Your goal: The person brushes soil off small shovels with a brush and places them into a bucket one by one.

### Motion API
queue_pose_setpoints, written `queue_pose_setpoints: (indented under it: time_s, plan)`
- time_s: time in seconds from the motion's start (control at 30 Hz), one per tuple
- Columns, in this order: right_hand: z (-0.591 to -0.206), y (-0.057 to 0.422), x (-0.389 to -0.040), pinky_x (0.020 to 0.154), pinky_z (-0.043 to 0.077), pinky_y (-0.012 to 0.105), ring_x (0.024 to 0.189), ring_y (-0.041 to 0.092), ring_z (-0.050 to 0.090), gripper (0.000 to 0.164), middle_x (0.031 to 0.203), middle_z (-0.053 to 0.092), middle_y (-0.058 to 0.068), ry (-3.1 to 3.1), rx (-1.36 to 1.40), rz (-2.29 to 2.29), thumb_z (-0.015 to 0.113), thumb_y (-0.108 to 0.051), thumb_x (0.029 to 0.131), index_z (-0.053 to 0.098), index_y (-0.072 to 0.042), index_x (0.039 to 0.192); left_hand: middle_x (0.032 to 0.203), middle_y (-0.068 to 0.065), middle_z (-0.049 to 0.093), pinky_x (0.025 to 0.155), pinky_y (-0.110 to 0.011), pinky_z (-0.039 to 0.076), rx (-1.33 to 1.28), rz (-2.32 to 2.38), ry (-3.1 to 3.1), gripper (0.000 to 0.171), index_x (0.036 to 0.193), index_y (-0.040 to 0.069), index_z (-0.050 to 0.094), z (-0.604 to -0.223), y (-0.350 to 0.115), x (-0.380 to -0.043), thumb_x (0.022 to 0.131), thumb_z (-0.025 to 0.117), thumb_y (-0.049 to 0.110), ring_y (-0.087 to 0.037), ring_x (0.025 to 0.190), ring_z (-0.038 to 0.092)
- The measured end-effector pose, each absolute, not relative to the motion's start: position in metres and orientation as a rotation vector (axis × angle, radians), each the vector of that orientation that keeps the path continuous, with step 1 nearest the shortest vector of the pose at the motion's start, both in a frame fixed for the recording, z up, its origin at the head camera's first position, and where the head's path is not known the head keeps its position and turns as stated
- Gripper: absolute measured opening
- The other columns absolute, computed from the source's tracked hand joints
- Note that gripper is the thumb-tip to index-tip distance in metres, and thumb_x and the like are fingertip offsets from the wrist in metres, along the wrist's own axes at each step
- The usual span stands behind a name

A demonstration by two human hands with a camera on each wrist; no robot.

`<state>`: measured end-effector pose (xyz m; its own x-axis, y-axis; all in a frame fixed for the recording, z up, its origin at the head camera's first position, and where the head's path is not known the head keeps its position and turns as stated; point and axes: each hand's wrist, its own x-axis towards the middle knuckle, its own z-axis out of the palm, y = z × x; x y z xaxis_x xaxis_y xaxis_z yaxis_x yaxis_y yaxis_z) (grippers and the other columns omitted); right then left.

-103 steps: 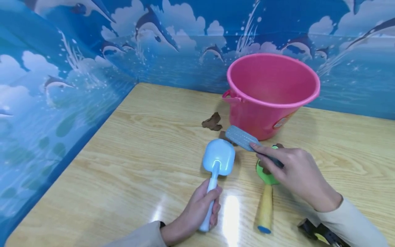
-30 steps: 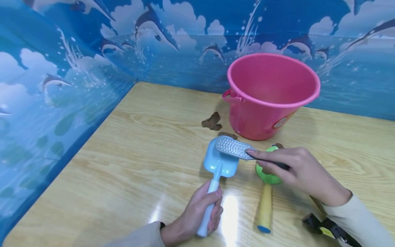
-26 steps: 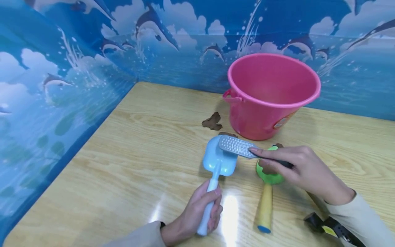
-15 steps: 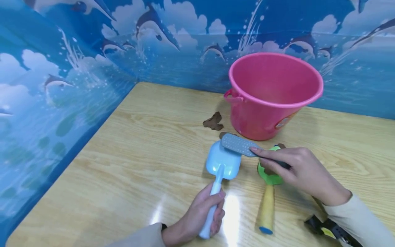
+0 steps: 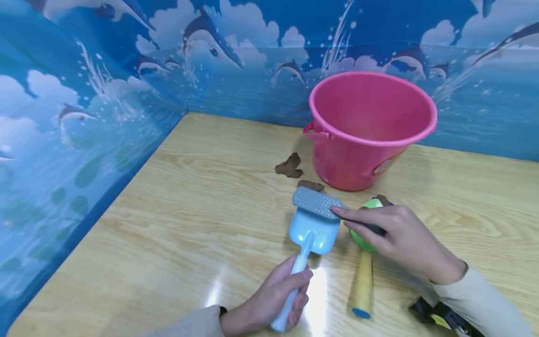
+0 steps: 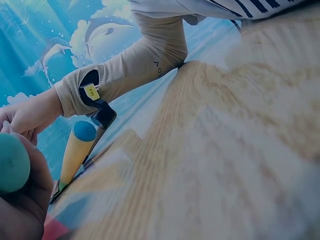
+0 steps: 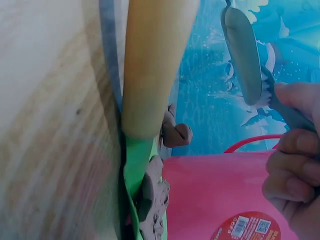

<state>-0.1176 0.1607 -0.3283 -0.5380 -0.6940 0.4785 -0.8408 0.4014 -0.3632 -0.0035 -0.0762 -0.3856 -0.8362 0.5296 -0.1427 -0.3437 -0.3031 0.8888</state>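
Observation:
My left hand point(image 5: 273, 297) grips the handle of a light blue toy shovel point(image 5: 313, 236), its scoop raised off the table. In my right hand point(image 5: 400, 238) is a small brush point(image 5: 316, 202) with a grey dotted back and dark handle, thumb and fingers pinching it. The brush head lies across the front of the scoop; in the right wrist view its white bristles point(image 7: 265, 92) meet the shovel. Just beyond the scoop, a strip of brown clay point(image 5: 310, 186) rests on the table, with a ragged clay piece point(image 5: 288, 166) farther back.
A pink bucket point(image 5: 353, 168) stands behind the hands, against a blue dolphin-print backdrop point(image 5: 252, 70). Under my right hand lies a green trowel point(image 5: 358, 241) with a wooden handle point(image 5: 363, 285); it holds brown clay point(image 7: 155, 200).
The brush has come from beyond the scoop to lie across it, tilting about on the way. Lately the shovel has moved right and toward me, uncovering the clay strip behind.

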Motion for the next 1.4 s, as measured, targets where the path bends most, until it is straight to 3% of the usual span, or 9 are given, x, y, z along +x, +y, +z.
queue_pose_setpoints:
  time_s: [0.2,0.33,0.4,0.53,0.63,0.77,1.07,1.4]
  plan:
    - [-0.333,0.153,-0.113,0.077,0.039,0.037,0.064,-0.009,0.043,0.040,0.071,0.061,-0.022,-2.368,1.395,0.736,0.073,-0.019,0.082,0.067,-0.028,0.121,0.058,0.008,0.043,0.033,-0.019,0.034,0.230,2.158,1.421,0.014,0.095,0.006,0.038,-0.386,-0.077,-0.004,0.101,0.041,0.018,-0.002,0.039,0.041]
    - [-0.333,0.149,-0.109,0.078,0.040,0.024,0.068,-0.008,0.042,0.041,0.078,0.067,-0.024,-2.394,1.447,0.754,0.072,-0.021,0.084,0.066,-0.030,0.123,0.055,0.009,0.044,0.033,-0.018,0.034,0.183,2.189,1.392,0.016,0.093,0.009,0.038,-0.384,-0.077,-0.006,0.101,0.040,0.022,-0.002,0.039,0.041]
    - [-0.331,0.148,-0.107,0.071,0.036,0.015,0.069,-0.007,0.041,0.043,0.082,0.067,-0.026,-2.418,1.470,0.775,0.073,-0.019,0.084,0.065,-0.030,0.124,0.055,0.010,0.044,0.033,-0.019,0.034,0.173,2.209,1.368,0.016,0.092,0.010,0.037,-0.383,-0.078,-0.006,0.102,0.040,0.023,-0.002,0.039,0.040]
    - [-0.325,0.150,-0.107,0.076,0.034,0.022,0.069,-0.010,0.040,0.046,0.079,0.062,-0.033,-2.445,1.455,0.788,0.075,-0.018,0.081,0.065,-0.033,0.123,0.054,0.010,0.044,0.032,-0.019,0.034,0.192,2.258,1.327,0.016,0.093,0.010,0.037,-0.383,-0.077,-0.007,0.102,0.037,0.022,-0.002,0.038,0.040]
    - [-0.321,0.154,-0.109,0.076,0.037,0.021,0.070,-0.011,0.045,0.043,0.082,0.062,-0.030,-2.435,1.466,0.848,0.074,-0.015,0.082,0.066,-0.030,0.122,0.054,0.010,0.044,0.032,-0.019,0.034,0.189,2.284,1.310,0.015,0.092,0.011,0.037,-0.384,-0.077,-0.008,0.102,0.037,0.022,-0.002,0.038,0.041]
    - [-0.317,0.159,-0.113,0.060,0.039,0.007,0.066,-0.010,0.045,0.042,0.083,0.062,-0.025,-2.423,1.506,0.908,0.073,-0.009,0.083,0.067,-0.023,0.122,0.054,0.011,0.044,0.034,-0.019,0.036,0.194,2.295,1.321,0.016,0.092,0.011,0.037,-0.384,-0.078,-0.009,0.102,0.037,0.023,-0.002,0.038,0.041]
    - [-0.312,0.172,-0.119,0.052,0.035,0.006,0.055,-0.010,0.034,0.050,0.076,0.065,-0.023,-2.487,1.423,0.892,0.077,-0.004,0.077,0.068,-0.024,0.121,0.055,0.011,0.045,0.035,-0.018,0.037,0.231,2.341,1.311,0.014,0.093,0.011,0.037,-0.384,-0.080,-0.010,0.103,0.035,0.021,-0.001,0.039,0.042]
    - [-0.318,0.167,-0.120,0.061,0.037,0.009,0.059,-0.010,0.039,0.047,0.084,0.069,-0.021,-2.451,1.416,0.836,0.077,-0.004,0.076,0.070,-0.023,0.118,0.055,0.011,0.045,0.035,-0.018,0.036,0.189,2.231,1.328,0.013,0.092,0.011,0.038,-0.385,-0.079,-0.010,0.101,0.039,0.020,-0.002,0.040,0.041]
